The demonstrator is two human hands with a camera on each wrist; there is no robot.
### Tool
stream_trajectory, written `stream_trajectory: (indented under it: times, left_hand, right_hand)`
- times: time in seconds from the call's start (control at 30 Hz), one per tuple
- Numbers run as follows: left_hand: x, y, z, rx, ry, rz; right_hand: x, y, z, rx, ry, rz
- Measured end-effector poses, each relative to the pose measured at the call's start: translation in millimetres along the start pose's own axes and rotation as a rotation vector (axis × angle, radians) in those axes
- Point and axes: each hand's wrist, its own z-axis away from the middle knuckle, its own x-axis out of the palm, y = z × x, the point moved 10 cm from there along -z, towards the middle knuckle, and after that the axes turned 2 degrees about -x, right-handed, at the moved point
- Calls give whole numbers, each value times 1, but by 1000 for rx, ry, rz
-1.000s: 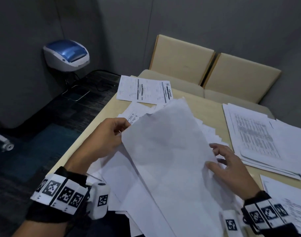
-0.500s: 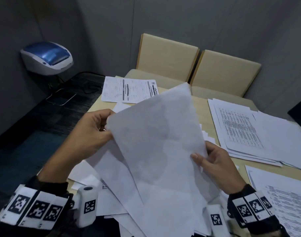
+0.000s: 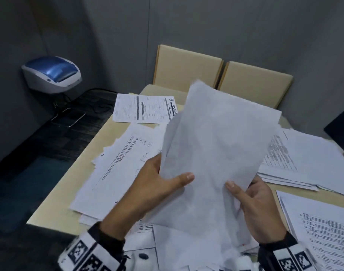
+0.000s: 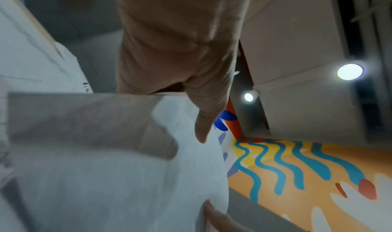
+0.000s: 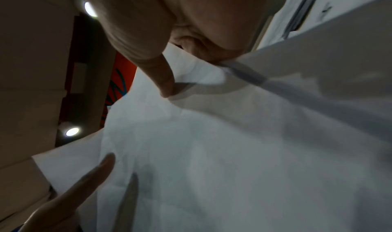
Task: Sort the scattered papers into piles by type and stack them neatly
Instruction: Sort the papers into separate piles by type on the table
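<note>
I hold a bundle of white sheets (image 3: 216, 145) upright above the table, blank backs toward me. My left hand (image 3: 159, 184) grips its left edge, thumb on the near face and fingers hidden behind. My right hand (image 3: 251, 200) pinches the lower right edge the same way. In the left wrist view the left hand (image 4: 186, 68) has its thumb pressed on the bundle (image 4: 106, 177). In the right wrist view the right hand (image 5: 169, 51) has its thumb pressing the sheets (image 5: 233, 143). More loose printed papers (image 3: 116, 169) lie spread beneath on the left.
A beige table (image 3: 69, 182) carries a form sheet (image 3: 143, 109) at the far left, a printed stack (image 3: 304, 161) at the right and another pile (image 3: 323, 231) at the near right. Two tan chair backs (image 3: 222, 79) stand behind. A blue-topped printer (image 3: 52, 74) sits on the floor at left.
Both hands have lifted the bundle from a low slant to nearly upright and drawn closer together on its lower edge. Printed papers underneath on the left are now uncovered.
</note>
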Motion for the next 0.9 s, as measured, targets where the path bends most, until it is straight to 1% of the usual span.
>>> stream_trajectory:
  times: [0.07, 0.13, 0.2, 0.27, 0.3, 0.37, 0.4, 0.5, 0.53, 0.63, 0.67, 0.7, 0.73, 0.77, 0.83, 0.9]
  left_hand:
    - [-6, 11, 4, 58, 73, 62]
    - [-15, 39, 13, 190, 111, 70]
    - [-22, 70, 24, 313, 95, 84]
    - [-24, 96, 36, 401, 40, 89]
    - [-25, 102, 39, 433, 21, 89]
    - [-27, 107, 42, 473, 9, 130]
    - [-30, 105, 41, 476, 29, 158]
    - [-39, 99, 41, 488, 159, 194]
    - [-40, 101, 43, 507, 177, 197]
    - [-37, 123, 57, 627, 151, 179]
    - [-36, 126, 58, 646, 139, 160]
    - [-38, 123, 54, 633, 135, 133]
    - [-40, 114, 47, 589, 144, 95]
    - [-42, 100, 37, 517, 158, 49]
    - [-46, 61, 14, 324, 186, -18]
    - [-49, 31, 0, 190, 225, -102]
  right_hand:
    - [-3, -19, -1, -55, 32, 47]
    - [-1, -44, -3, -125, 41, 55]
    - [2, -72, -3, -202, 45, 35]
    - [8, -97, -3, -256, 24, 75]
    - [16, -108, -2, -277, -7, 93]
    - [31, -123, 0, -297, -21, 177]
    - [35, -124, 0, -296, -10, 204]
    - [39, -125, 2, -395, -5, 200]
    - [39, -128, 3, -415, 14, 193]
    - [35, -139, 6, -461, 106, 133]
    - [34, -140, 6, -461, 133, 93]
    - [34, -138, 6, -452, 141, 60]
    - [36, -132, 4, -421, 140, 49]
    - [38, -120, 2, -368, 124, 53]
    - [43, -85, -6, -216, 39, 98]
    - [47, -51, -10, -96, -41, 223]
